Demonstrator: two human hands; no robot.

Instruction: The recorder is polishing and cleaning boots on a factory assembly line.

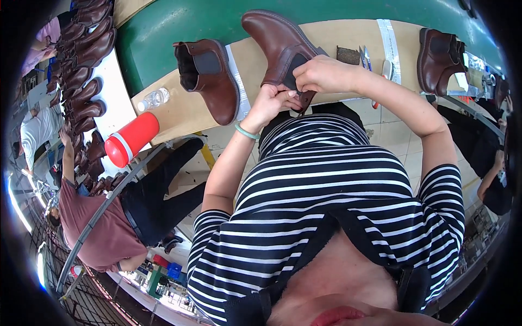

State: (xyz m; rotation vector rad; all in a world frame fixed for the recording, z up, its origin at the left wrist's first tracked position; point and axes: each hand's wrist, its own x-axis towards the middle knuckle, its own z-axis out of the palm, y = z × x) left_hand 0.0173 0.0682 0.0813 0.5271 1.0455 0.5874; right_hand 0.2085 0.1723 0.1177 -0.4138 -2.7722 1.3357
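Note:
A brown leather ankle boot (277, 46) with dark elastic side panels lies on its side on the board before me, toe pointing away. My left hand (267, 107) is closed on the top edge of its shaft, thumb and fingers pinched at the opening. Over the elastic panel, my right hand (323, 75) is closed with bent fingers against the boot's upper part. Whatever fine detail lies between the fingertips is hidden. To the left lies a second brown boot (220, 95), its opening facing left.
Right of my hands lie a dark block (348, 55), slim pointed tools (366, 57) and an orange-handled tool (386, 69). A third boot (429, 62) is farther right. At left are a clear bottle (154, 99), a red flask (132, 139), racked boots (87, 81) and a co-worker (103, 228).

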